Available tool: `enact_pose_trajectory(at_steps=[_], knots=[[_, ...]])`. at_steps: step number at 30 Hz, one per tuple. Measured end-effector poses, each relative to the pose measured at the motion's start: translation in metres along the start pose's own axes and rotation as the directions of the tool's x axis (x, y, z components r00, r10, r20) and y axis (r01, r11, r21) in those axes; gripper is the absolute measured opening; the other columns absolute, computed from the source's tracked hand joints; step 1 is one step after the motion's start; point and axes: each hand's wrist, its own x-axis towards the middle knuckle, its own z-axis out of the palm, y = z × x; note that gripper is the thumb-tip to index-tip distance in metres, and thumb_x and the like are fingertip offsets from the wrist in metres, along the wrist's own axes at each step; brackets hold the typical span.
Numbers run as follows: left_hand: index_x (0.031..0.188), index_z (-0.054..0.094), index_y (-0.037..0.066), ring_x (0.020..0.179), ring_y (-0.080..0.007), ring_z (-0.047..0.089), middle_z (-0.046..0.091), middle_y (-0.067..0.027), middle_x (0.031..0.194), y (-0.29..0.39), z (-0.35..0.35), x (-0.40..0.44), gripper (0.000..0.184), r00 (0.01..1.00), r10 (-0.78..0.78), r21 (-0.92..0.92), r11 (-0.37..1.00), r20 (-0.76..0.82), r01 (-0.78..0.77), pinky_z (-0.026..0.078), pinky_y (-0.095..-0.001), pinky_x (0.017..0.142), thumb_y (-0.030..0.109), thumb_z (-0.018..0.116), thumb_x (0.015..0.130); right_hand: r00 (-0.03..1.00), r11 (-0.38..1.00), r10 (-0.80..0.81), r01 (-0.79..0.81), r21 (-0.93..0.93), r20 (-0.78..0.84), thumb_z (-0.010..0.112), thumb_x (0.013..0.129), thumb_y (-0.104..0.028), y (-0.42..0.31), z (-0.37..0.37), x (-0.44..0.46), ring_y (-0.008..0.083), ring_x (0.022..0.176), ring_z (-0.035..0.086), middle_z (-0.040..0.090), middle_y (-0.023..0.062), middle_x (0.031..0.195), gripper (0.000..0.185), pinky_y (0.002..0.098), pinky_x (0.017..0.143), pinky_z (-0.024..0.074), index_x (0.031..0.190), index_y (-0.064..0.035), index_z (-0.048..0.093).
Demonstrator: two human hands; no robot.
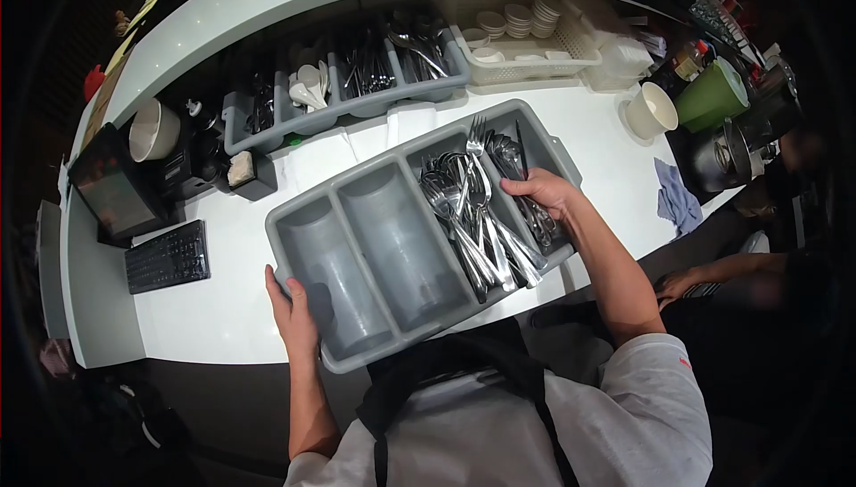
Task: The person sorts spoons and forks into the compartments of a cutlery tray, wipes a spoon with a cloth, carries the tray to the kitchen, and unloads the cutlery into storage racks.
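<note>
A grey cutlery tray (374, 344) lies aslant across the counter's front edge, close to my body. Its two left compartments are bare. Metal forks (477, 193) fill the third compartment in a loose heap. Metal spoons (506, 155) lie in the rightmost one, beside a thin dark piece. My left hand (296, 316) is at the tray's left end, thumb by the wall, holding it from the side. Over the right compartment, my right hand (546, 193) is closed across the bunch of spoons, thumb toward the divider; most of its fingers are hidden.
Behind stands another grey cutlery tray (343, 111) with utensils, beside a cream basket (526, 68) of small cups. A keyboard (168, 257) and screen (118, 179) are left. At right are a cream tub (651, 112), blue cloth (678, 200), green container (713, 94) and another person's hand (682, 284).
</note>
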Motion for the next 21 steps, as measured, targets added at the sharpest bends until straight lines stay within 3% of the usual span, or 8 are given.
enact_pose_trajectory(at_steps=[1, 4, 5, 8, 13, 16, 18, 21], knots=[[0.15, 0.022, -0.003, 0.142, -0.0326, 0.029, 0.026, -0.024, 0.154, 0.001, 0.0, 0.0, 0.076, 1.0, -0.014, -0.007, 1.0, -0.007, 0.014, 0.023, -0.0382, 0.116, 0.049, 0.046, 0.101, 1.0, 0.999, -0.004, 0.005, 0.033, -0.021, 0.081, 0.081, -0.027, -0.001, 0.0, -0.001, 0.0152, 0.075, 0.066, 0.068, 0.0063, 0.088, 0.039, 0.0309, 0.07, 0.0545, 0.103, 0.0003, 0.065], [0.15, 0.023, -0.003, 0.142, -0.0325, 0.03, 0.027, -0.0243, 0.154, 0.003, 0.001, 0.0, 0.074, 0.999, -0.043, -0.011, 0.999, -0.02, 0.043, 0.024, -0.0385, 0.115, 0.049, 0.044, 0.101, 1.0, 0.999, -0.009, 0.009, -0.05, 0.0, 0.078, 0.082, -0.02, -0.009, -0.008, 0.0, 0.0136, 0.065, 0.064, 0.066, 0.0058, 0.081, 0.027, 0.029, 0.062, 0.0548, 0.095, -0.001, 0.065], [0.15, 0.024, -0.003, 0.141, -0.0324, 0.03, 0.028, -0.0244, 0.153, 0.001, 0.0, 0.001, 0.074, 0.999, -0.041, 0.0, 0.999, -0.023, 0.041, 0.024, -0.0386, 0.115, 0.049, 0.044, 0.101, 1.0, 0.999, 0.013, -0.013, 0.047, -0.007, 0.074, 0.081, -0.011, -0.011, -0.009, -0.001, 0.0133, 0.058, 0.062, 0.064, 0.0055, 0.074, 0.017, 0.0294, 0.056, 0.0545, 0.091, -0.0016, 0.064], [0.149, 0.025, -0.003, 0.139, -0.0318, 0.033, 0.031, -0.0243, 0.152, 0.0, -0.001, 0.0, 0.072, 0.999, -0.035, 0.009, 0.999, -0.022, 0.035, 0.026, -0.0383, 0.114, 0.048, 0.043, 0.102, 0.999, 0.989, 0.026, -0.03, 0.143, 0.033, 0.07, 0.081, -0.006, -0.018, -0.012, -0.005, 0.0133, 0.058, 0.062, 0.062, 0.0047, 0.07, 0.013, 0.0315, 0.055, 0.0555, 0.09, -0.0013, 0.063], [0.148, 0.026, -0.004, 0.136, -0.0307, 0.037, 0.034, -0.0244, 0.149, 0.005, 0.001, -0.002, 0.07, 0.999, -0.036, -0.033, 0.999, -0.039, 0.035, 0.029, -0.0371, 0.112, 0.046, 0.043, 0.102, 0.998, 0.984, -0.058, 0.06, 0.17, -0.013, 0.062, 0.077, 0.001, -0.037, 0.007, -0.048, 0.0147, 0.053, 0.051, 0.053, 0.0057, 0.066, 0.021, 0.0314, 0.051, 0.0433, 0.094, -0.003, 0.052], [0.148, 0.027, -0.004, 0.135, -0.0305, 0.039, 0.036, -0.0259, 0.148, -0.003, -0.001, 0.001, 0.068, 0.999, -0.015, -0.008, 1.0, -0.046, 0.015, 0.03, -0.0367, 0.111, 0.043, 0.045, 0.102, 0.992, 0.986, -0.126, 0.125, 0.108, -0.005, 0.063, 0.076, -0.001, -0.063, 0.035, -0.077, 0.015, 0.052, 0.051, 0.051, 0.0055, 0.063, 0.021, 0.0314, 0.051, 0.0438, 0.094, -0.0027, 0.052], [0.147, 0.027, -0.005, 0.135, -0.0307, 0.039, 0.037, -0.0271, 0.147, -0.01, -0.007, 0.004, 0.068, 0.997, 0.024, 0.056, 0.998, -0.076, -0.02, 0.031, -0.0366, 0.111, 0.042, 0.047, 0.102, 0.986, 0.984, -0.146, 0.137, -0.114, -0.08, 0.067, 0.074, -0.006, -0.087, 0.065, -0.088, 0.0154, 0.052, 0.055, 0.055, 0.0059, 0.062, 0.02, 0.0296, 0.054, 0.0465, 0.09, -0.0029, 0.055], [0.146, 0.028, -0.005, 0.135, -0.0314, 0.04, 0.039, -0.0279, 0.145, -0.01, -0.008, 0.004, 0.07, 0.996, -0.019, -0.065, 0.998, -0.084, 0.014, 0.031, -0.0367, 0.111, 0.041, 0.052, 0.1, 0.973, 0.901, -0.211, 0.229, -0.367, 0.089, 0.067, 0.074, -0.008, -0.119, 0.127, -0.077, 0.0133, 0.058, 0.057, 0.057, 0.0042, 0.067, 0.022, 0.0284, 0.056, 0.0448, 0.092, -0.0011, 0.055]])
